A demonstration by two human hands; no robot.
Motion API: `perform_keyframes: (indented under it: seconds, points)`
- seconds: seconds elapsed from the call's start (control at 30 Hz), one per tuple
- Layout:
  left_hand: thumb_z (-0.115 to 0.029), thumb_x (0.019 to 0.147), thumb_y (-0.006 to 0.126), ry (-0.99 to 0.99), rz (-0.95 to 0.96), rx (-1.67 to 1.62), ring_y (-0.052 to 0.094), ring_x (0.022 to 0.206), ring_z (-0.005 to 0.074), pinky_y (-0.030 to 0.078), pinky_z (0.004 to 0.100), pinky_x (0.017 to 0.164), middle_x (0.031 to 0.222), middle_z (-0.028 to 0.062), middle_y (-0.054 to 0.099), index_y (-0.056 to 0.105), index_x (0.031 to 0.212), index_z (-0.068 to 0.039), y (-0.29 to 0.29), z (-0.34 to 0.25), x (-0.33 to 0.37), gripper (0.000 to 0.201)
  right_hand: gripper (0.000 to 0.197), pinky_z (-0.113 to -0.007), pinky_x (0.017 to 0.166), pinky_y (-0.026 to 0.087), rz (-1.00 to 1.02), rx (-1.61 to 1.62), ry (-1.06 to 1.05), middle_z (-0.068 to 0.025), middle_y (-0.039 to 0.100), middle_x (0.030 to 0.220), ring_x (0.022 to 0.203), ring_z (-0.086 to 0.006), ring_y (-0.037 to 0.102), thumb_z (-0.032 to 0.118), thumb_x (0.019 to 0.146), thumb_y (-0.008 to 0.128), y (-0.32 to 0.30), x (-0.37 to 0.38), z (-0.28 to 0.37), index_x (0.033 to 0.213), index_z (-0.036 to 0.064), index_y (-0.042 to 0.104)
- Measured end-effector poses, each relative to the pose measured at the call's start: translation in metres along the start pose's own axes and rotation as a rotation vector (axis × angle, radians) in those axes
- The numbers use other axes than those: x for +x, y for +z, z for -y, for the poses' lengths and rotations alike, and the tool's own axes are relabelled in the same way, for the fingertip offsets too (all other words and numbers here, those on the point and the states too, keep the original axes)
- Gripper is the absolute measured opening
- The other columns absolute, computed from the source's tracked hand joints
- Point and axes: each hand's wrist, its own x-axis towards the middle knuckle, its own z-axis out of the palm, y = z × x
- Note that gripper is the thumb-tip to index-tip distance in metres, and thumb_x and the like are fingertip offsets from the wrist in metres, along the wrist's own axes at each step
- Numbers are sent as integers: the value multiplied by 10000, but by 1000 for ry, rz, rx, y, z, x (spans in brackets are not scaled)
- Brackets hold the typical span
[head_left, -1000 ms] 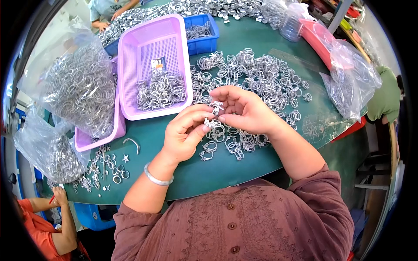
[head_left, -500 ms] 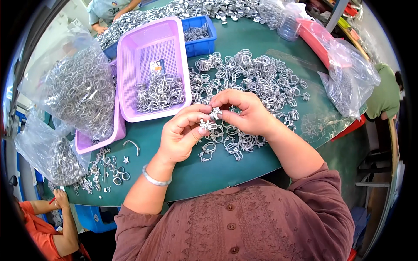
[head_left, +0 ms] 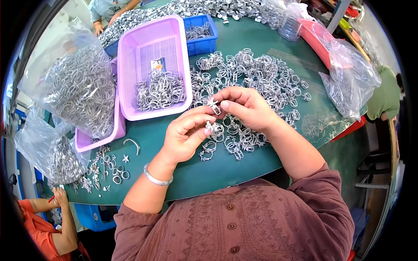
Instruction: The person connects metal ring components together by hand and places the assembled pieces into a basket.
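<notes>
My left hand [head_left: 185,135], with a pale bangle on its wrist, pinches a silver-grey metal ring cluster [head_left: 214,129] between thumb and fingers. Just above it, my right hand [head_left: 246,108] grips a single small metal ring [head_left: 214,105] with a decorated top, between thumb and forefinger. The left fingertips come close to that ring; whether they touch it I cannot tell. Beneath and beyond both hands spreads a loose heap of similar metal rings [head_left: 270,80] on the green tabletop. Left of the heap, a lilac plastic basket [head_left: 188,80] holds a smaller pile of rings and a small card.
Clear bags of rings [head_left: 78,87] lean at the left beside another lilac basket [head_left: 98,145]. Loose rings and a star [head_left: 126,158] lie near the left edge. A blue bin [head_left: 202,45] stands behind. Other people sit at the far left, lower left and right.
My right hand has drawn slightly up and away from the left, and the ring in its fingers now shows apart from the cluster in my left hand.
</notes>
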Motion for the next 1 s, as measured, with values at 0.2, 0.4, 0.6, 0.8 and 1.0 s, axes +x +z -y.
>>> perform_keyframes:
  seconds: [0.2, 0.4, 0.6, 0.8, 1.0]
  points:
    - [66, 788, 551, -19, 2, 164, 545, 986, 160, 469, 252, 794, 1129, 122, 525, 587, 995, 15, 1, -4, 1, 216, 236, -244, 753, 485, -6, 15, 88, -56, 602, 903, 843, -109, 579, 3, 784, 606, -1, 0, -1, 1009, -21, 538]
    - [55, 792, 556, 21, -101, 187, 563, 904, 140, 473, 246, 762, 1068, 107, 550, 585, 995, 7, -1, 0, 0, 211, 237, -248, 745, 488, -57, 8, 107, -73, 605, 912, 844, -137, 603, -17, 812, 540, -2, 4, -2, 1048, -19, 514]
    - [64, 783, 563, 60, -229, 223, 564, 864, 130, 479, 239, 740, 1009, 97, 553, 572, 1024, 5, -4, 6, 1, 247, 243, -237, 764, 462, 17, -41, -28, -49, 606, 914, 863, -103, 582, -32, 818, 507, 1, 3, -2, 1059, -4, 528]
    - [64, 786, 559, 54, -251, 282, 563, 873, 134, 486, 243, 749, 1023, 97, 546, 567, 1026, 9, -5, 4, 2, 246, 261, -192, 692, 417, 40, -141, -58, 13, 568, 823, 764, -36, 506, -59, 815, 489, 3, 1, 1, 1052, 22, 564]
    - [77, 806, 522, 69, -239, 235, 519, 865, 85, 434, 199, 727, 1072, 70, 512, 554, 1042, 11, -4, 5, 2, 247, 266, -182, 674, 406, 51, -131, -78, 25, 547, 796, 741, -26, 490, -59, 813, 490, 4, 2, 0, 1052, 26, 568]
